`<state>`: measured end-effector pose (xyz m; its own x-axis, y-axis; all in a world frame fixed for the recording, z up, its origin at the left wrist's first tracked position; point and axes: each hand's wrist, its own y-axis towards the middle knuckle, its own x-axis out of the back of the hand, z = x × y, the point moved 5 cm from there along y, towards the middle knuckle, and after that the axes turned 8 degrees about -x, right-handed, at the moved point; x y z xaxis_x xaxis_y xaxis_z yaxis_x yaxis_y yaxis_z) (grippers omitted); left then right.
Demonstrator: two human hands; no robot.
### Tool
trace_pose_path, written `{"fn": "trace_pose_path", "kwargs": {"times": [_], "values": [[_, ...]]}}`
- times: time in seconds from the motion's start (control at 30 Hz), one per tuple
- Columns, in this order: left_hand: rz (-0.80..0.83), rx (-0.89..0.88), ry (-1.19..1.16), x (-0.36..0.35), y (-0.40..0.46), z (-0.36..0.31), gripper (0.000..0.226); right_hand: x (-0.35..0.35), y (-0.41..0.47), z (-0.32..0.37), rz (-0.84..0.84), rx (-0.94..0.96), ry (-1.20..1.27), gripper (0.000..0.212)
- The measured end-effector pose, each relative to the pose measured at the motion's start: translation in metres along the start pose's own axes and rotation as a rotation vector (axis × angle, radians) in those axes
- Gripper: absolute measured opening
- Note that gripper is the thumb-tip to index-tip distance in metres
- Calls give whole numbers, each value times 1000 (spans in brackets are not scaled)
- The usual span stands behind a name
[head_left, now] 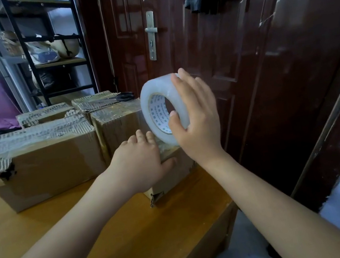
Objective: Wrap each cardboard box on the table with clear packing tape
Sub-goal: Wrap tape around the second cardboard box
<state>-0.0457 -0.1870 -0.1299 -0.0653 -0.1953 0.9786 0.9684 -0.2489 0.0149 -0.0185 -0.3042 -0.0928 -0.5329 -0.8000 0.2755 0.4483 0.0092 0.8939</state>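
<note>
Tape roll [164, 109] gripped by right hand [197, 124], thumb hooked through core, roll raised just above small box [172, 174] at worktop [116, 240] edge. Small box pressed from above by left hand [141, 163], fingers spread flat, thumb against near side. Larger boxes [43, 164] grouped behind and to left. Scissors [122, 96] laid on rear box.

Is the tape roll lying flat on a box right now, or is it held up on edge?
On edge. The right hand grips the tape roll upright above the small box, its core hole facing the camera.
</note>
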Motion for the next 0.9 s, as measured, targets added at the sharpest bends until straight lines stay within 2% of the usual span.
{"fn": "trace_pose_path", "kwargs": {"times": [0.23,0.33,0.6,0.8,0.9], "values": [[-4,18,16,-2,1,-1,86,-1,-11,-3,5,-27,-9,63],[0,33,21,-3,1,0,86,2,-6,-4,58,-8,-21,65],[-11,64,6,-3,2,-1,88,13,24,7,469,-81,-190,74],[2,64,10,0,-1,-3,88,58,41,18,601,-122,-264,72],[15,68,5,-1,0,-2,88,76,36,19,740,-118,-336,72]]}}
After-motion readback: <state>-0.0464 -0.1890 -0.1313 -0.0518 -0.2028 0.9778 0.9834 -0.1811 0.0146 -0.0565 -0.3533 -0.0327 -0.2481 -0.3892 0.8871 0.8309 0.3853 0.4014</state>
